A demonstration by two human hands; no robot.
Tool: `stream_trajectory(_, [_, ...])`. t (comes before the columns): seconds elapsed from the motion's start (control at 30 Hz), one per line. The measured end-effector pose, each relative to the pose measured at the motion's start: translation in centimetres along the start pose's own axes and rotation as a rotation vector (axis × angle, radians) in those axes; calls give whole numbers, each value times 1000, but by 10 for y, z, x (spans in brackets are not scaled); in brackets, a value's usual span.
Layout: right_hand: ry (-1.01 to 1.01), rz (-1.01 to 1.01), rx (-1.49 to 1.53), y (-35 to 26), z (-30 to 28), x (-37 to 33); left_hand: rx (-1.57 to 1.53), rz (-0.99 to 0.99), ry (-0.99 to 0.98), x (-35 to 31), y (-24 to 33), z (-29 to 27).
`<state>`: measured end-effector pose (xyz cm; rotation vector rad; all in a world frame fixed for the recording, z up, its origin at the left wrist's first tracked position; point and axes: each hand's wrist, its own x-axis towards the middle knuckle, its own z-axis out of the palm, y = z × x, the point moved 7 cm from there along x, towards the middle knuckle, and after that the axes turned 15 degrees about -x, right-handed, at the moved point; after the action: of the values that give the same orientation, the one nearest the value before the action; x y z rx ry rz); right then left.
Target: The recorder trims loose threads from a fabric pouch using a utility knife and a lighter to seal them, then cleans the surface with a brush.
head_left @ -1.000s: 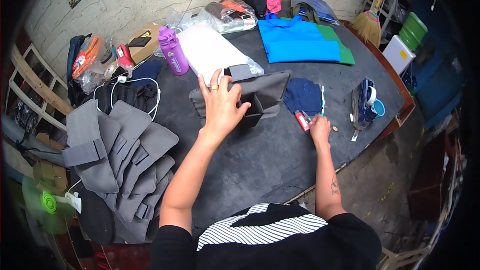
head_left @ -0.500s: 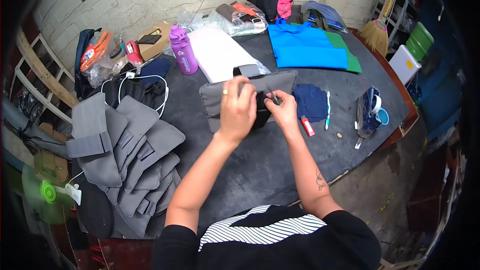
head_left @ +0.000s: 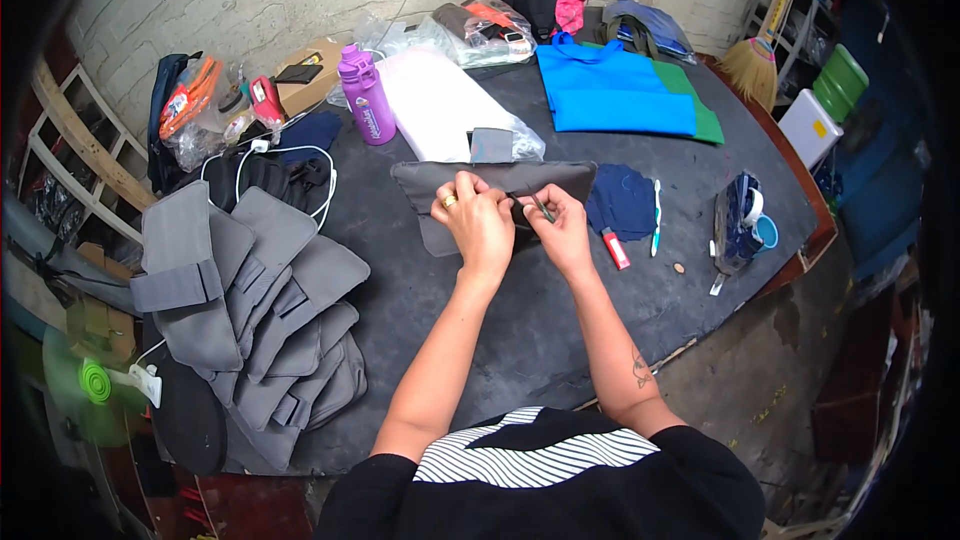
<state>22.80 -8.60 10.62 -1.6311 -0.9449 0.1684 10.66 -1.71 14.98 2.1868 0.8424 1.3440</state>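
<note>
A grey padded fabric piece [head_left: 425, 180] with a flap at its top lies before me, my hands over its lower middle. My left hand [head_left: 480, 230] is closed, fingers pinched on a black part of that piece. In my right hand [head_left: 560, 235] is a slim dark pair of thread snips [head_left: 541, 204], its thin points up beside my left fingertips. My fingers hide most of the black part and whatever the points touch.
Several similar grey fabric pieces [head_left: 245, 285] are piled at left. Behind stand a purple bottle [head_left: 368, 100] and a white slab [head_left: 430, 105]. Rightward lie blue bags [head_left: 620, 90], navy cloth [head_left: 620, 202], a red-and-white tube [head_left: 615, 249], a toothbrush [head_left: 656, 220] and a pouch [head_left: 737, 225].
My left hand has come down and rightward, closer to my right hand, its fingers now pinched lower on the fabric piece. The piece has tilted flatter and shifted slightly.
</note>
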Motion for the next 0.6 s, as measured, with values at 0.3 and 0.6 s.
stream_trajectory(0.3, [8, -26, -158, -8, -9, 5, 67, 67, -2, -4, 10, -15])
stream_trajectory(0.6, [17, 65, -454, -21, -7, -12, -167, -145, -71, -21, -6, -12])
